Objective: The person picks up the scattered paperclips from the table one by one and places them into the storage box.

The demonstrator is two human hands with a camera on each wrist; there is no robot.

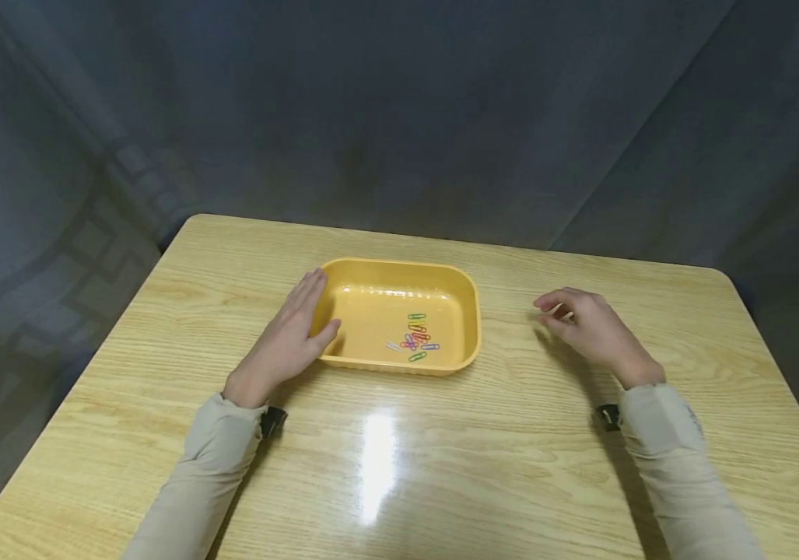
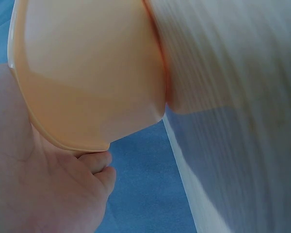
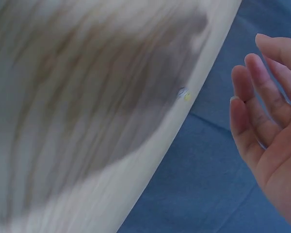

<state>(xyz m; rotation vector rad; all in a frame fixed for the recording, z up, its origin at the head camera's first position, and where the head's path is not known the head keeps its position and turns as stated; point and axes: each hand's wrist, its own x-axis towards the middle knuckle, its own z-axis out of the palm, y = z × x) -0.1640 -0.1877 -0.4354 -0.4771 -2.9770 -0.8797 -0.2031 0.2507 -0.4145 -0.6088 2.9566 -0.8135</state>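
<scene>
A yellow plastic tray (image 1: 371, 311) sits on the table. Inside it, toward the front right, lie several coloured paper clips (image 1: 418, 338). My left hand (image 1: 287, 330) rests against the tray's left end, fingers straight along the rim and thumb reaching over the inside. In the left wrist view the palm is right at the rim of the tray (image 2: 97, 73). To the right of the tray, my right hand (image 1: 588, 327) hovers over the table, its fingers loosely bent and holding nothing; the right wrist view shows that palm and its fingers (image 3: 264, 121).
The wood-grain table (image 1: 483, 451) has rounded far corners. Dark grey-blue curtains (image 1: 399, 117) hang behind and at both sides. A small shiny speck with yellow (image 3: 183, 93) shows near the table's edge in the right wrist view.
</scene>
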